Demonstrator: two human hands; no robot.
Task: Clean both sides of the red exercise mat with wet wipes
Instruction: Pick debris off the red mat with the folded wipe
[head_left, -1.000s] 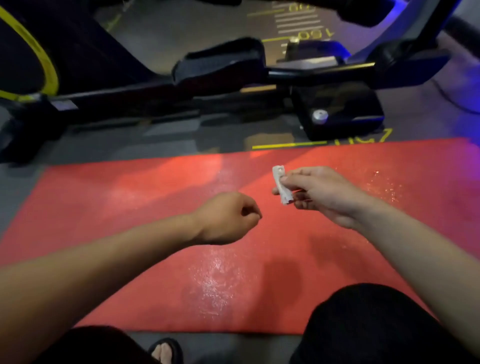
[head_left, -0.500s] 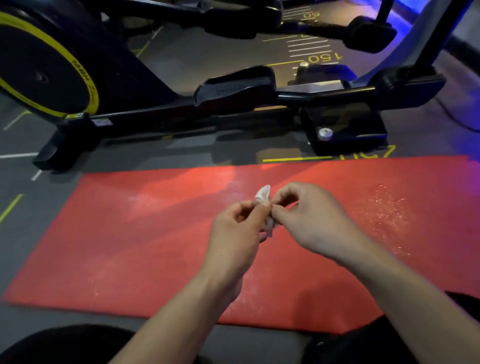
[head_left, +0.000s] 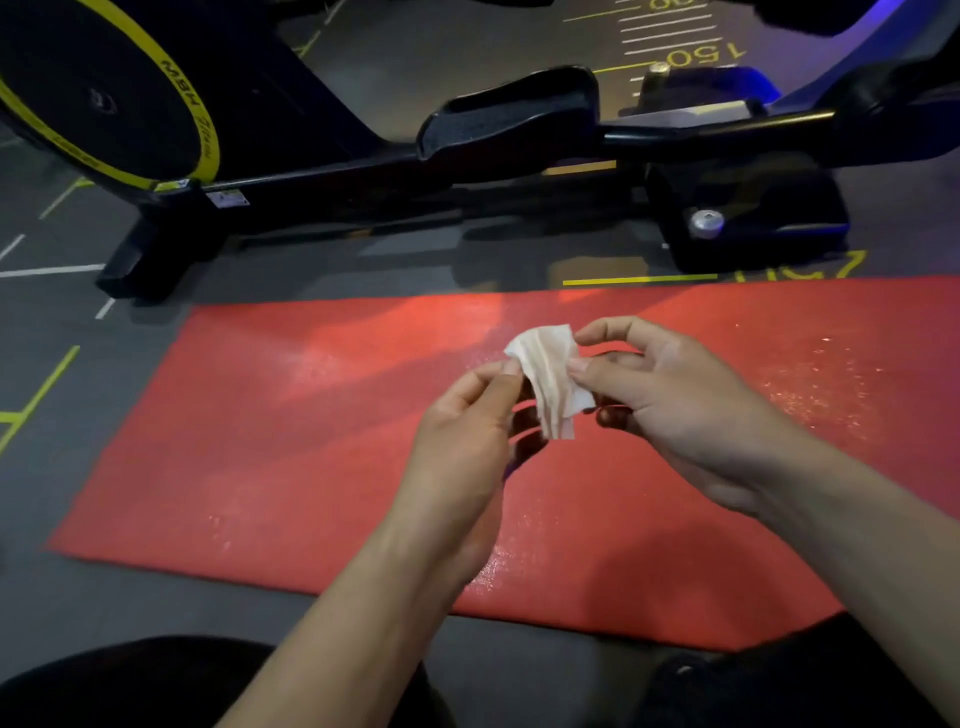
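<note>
Hands meet above the red exercise mat (head_left: 291, 441), a flat, grainy foam rectangle glistening with wet patches on dark gym flooring. Left hand (head_left: 467, 436) and right hand (head_left: 670, 395) each pinch an edge of the wet wipe (head_left: 550, 379), a thin white sheet bunched into soft pleats between them. Behind stands a black exercise machine (head_left: 322, 156) with a yellow-rimmed wheel.

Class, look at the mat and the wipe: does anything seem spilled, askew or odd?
Nothing stands out. The mat lies flat, with shiny wet-looking patches; both hands pinch the pleated wipe above it.
</note>
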